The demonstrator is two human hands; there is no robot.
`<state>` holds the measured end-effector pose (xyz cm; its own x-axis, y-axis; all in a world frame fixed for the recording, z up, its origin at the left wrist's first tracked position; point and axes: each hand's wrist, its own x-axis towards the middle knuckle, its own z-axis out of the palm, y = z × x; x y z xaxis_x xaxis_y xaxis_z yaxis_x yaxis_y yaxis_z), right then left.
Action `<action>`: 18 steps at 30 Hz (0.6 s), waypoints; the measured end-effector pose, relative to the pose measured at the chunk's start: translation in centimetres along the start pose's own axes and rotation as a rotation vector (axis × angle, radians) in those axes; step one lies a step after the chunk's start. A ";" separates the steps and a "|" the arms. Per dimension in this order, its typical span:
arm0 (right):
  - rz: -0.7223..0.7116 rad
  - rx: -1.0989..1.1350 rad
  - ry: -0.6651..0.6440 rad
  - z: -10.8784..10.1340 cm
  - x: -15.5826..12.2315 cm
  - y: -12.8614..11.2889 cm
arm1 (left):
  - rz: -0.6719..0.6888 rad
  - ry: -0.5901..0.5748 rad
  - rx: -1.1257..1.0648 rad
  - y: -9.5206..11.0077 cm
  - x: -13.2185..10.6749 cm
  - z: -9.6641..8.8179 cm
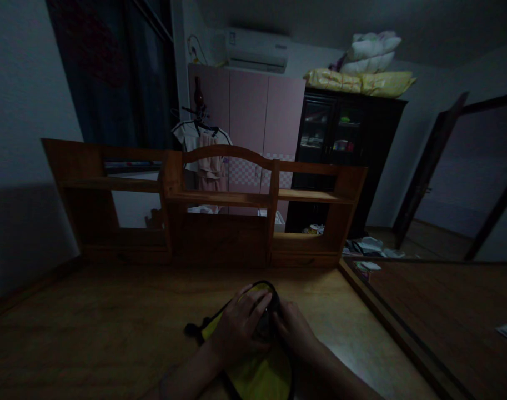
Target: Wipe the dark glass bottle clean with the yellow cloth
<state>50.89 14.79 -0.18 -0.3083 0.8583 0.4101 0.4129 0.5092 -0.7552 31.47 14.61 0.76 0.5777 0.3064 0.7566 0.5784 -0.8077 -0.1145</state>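
Note:
A yellow bag with black trim (pixel 261 378) lies on the wooden surface (pixel 111 322) right in front of me. My left hand (pixel 240 325) lies over the bag's top, fingers curled around its dark rim. Just to the right, my right hand (pixel 297 330) grips the same dark top edge, fingers bent in toward the left hand. The room is very dark, so what lies between the fingers is hard to make out. A black strap end (pixel 191 330) sticks out to the left of the bag.
A low wooden shelf unit (pixel 220 205) stands along the far edge of the surface. Behind it are clothes on hangers (pixel 205 150), a pink wardrobe (pixel 257 122) and a dark glass cabinet (pixel 340 144) with bundles on top. Floor and a doorway lie to the right.

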 end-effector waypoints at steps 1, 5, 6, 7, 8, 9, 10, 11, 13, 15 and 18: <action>0.016 -0.028 -0.001 -0.1 0.1 0.0 | 0.001 0.000 -0.004 0.0 0.0 0.0; 0.082 -0.108 0.037 -0.5 0.3 0.0 | -0.003 0.018 -0.014 0.0 0.1 0.2; 0.086 -0.106 0.051 -0.5 0.3 0.0 | -0.010 0.027 -0.016 0.0 0.1 0.2; 0.085 -0.092 0.063 -0.5 0.3 0.0 | -0.020 0.033 -0.015 0.0 0.1 0.2; 0.080 -0.071 0.074 -0.4 0.4 0.0 | -0.033 0.037 -0.013 -0.1 0.1 0.2; 0.074 -0.046 0.081 -0.4 0.4 0.0 | -0.048 0.040 -0.012 -0.1 0.1 0.2; 0.070 -0.018 0.089 -0.3 0.4 -0.1 | -0.067 0.039 -0.010 -0.1 0.0 0.2; 0.071 0.014 0.094 -0.2 0.5 -0.1 | -0.088 0.039 -0.010 -0.1 0.0 0.2; 0.100 0.101 0.099 -0.1 0.6 -0.4 | -0.139 0.045 -0.015 -0.2 -0.1 0.3; 0.159 0.215 0.095 -0.1 0.8 -0.9 | -0.201 0.062 -0.034 -0.3 -0.2 0.5; 0.271 0.404 0.117 0.0 1.0 -1.6 | -0.300 0.102 -0.087 -0.4 -0.3 0.7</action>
<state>49.97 14.80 1.44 -0.1284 0.9694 0.2093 0.0926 0.2218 -0.9707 31.44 15.23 0.14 0.3258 0.4891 0.8091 0.6600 -0.7304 0.1758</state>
